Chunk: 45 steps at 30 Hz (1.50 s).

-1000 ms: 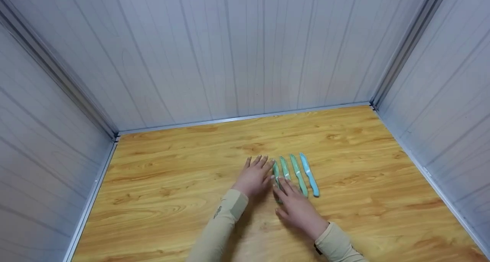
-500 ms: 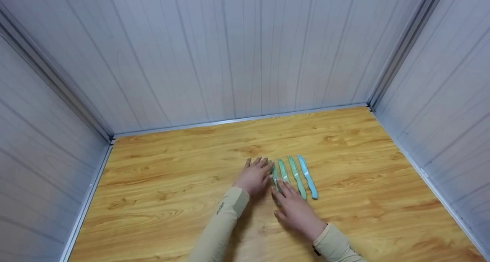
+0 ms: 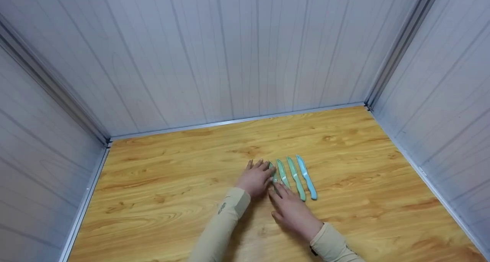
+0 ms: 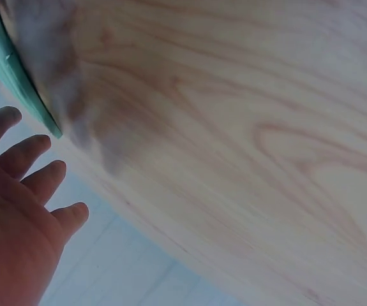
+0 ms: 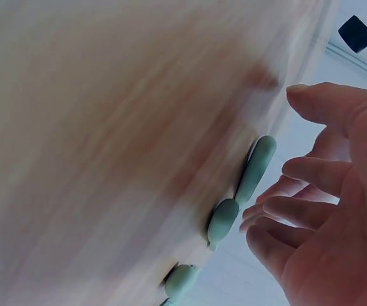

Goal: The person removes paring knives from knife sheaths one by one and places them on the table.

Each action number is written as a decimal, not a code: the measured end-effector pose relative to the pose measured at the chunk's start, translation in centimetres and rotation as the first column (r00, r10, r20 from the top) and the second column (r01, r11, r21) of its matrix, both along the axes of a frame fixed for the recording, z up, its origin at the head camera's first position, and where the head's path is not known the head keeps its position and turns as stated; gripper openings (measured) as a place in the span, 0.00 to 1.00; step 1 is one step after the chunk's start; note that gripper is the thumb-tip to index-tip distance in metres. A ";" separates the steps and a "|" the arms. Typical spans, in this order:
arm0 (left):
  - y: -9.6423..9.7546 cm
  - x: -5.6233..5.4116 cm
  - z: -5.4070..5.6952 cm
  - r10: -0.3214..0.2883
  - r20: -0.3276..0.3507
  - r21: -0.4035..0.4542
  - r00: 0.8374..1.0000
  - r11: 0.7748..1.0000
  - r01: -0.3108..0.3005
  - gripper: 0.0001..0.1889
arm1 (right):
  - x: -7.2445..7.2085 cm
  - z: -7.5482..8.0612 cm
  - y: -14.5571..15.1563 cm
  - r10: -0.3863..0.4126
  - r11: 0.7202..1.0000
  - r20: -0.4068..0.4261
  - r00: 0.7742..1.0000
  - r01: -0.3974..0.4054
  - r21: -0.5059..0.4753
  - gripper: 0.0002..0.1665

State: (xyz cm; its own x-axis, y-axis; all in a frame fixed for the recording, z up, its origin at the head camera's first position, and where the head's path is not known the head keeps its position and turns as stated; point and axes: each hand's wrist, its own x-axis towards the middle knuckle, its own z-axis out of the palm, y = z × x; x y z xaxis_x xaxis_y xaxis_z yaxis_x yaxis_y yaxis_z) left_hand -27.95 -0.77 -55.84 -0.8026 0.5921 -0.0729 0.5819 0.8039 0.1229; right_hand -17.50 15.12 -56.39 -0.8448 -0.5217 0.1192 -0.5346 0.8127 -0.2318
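Three green knives and a blue knife lie side by side on the wooden table. My left hand spreads palm down at the leftmost green knife, its index finger and thumb overlapping that knife. In the left wrist view, a green blade lies beyond the relaxed fingers. From the near side, my right hand reaches with extended fingers over the lower ends of the leftmost knife and the middle green knife, hiding parts of both handles. The right wrist view has green handles just past those fingers.
The third green knife lies between the middle green one and the blue one. Pale panelled walls enclose the table at the back and both sides, with a metal strip along the back edge.
The head view has shifted slightly. My left hand has edged right, its fingers now overlapping more of the leftmost green knife. My right hand stays over the handles; the other knives keep their places.
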 end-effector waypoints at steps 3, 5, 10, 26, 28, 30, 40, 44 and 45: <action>0.0 0.1 -0.1 -0.005 0.003 -0.009 1.000 1.000 0.005 0.23 | -0.1 0.0 -0.2 -0.008 1.000 0.023 1.000 0.008 0.007 0.37; 0.1 0.1 -0.2 -0.009 0.001 -0.015 1.000 1.000 0.009 0.22 | -0.1 0.0 -0.3 -0.017 1.000 0.045 0.999 0.016 0.010 0.37; 0.0 0.1 -0.3 -0.017 0.001 -0.006 1.000 1.000 0.017 0.22 | -0.1 0.0 -0.6 -0.034 0.999 0.083 0.996 0.034 0.005 0.36; 0.1 0.1 -0.3 -0.038 -0.027 -0.034 0.999 0.999 0.037 0.22 | -0.3 -0.6 -1.5 -0.068 0.998 0.002 0.998 0.068 -0.004 0.24; 0.1 0.2 -0.3 -0.042 -0.029 -0.053 0.999 0.998 0.040 0.23 | -0.4 -0.6 -1.6 -0.065 0.998 -0.003 0.998 0.065 0.008 0.22; 0.2 0.2 -0.4 -0.040 -0.028 -0.058 0.999 0.998 0.038 0.24 | -0.5 -0.6 -1.6 -0.063 0.998 0.002 0.998 0.063 0.025 0.22; 0.2 0.2 -0.4 -0.053 -0.026 -0.042 0.998 0.998 0.051 0.26 | -0.9 0.1 -1.7 -0.084 0.996 0.060 0.995 0.084 0.010 0.21; 0.3 0.2 -0.4 -0.055 -0.035 -0.034 0.998 0.998 0.053 0.25 | -1.0 -0.1 -1.7 -0.090 0.996 0.035 0.995 0.091 -0.015 0.21; 0.3 0.1 -0.4 -0.055 -0.039 -0.034 0.998 0.998 0.054 0.25 | -1.1 -0.2 -1.6 -0.094 0.995 0.026 0.995 0.094 -0.025 0.21</action>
State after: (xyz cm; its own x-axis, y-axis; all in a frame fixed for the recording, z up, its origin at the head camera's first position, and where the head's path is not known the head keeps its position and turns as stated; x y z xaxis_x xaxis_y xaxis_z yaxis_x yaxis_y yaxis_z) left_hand -27.80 -0.43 -56.24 -0.7717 0.6329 -0.0620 0.6290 0.7740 0.0725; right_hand -18.57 13.48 -56.56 -0.8927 -0.4369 0.1105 -0.4501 0.8524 -0.2661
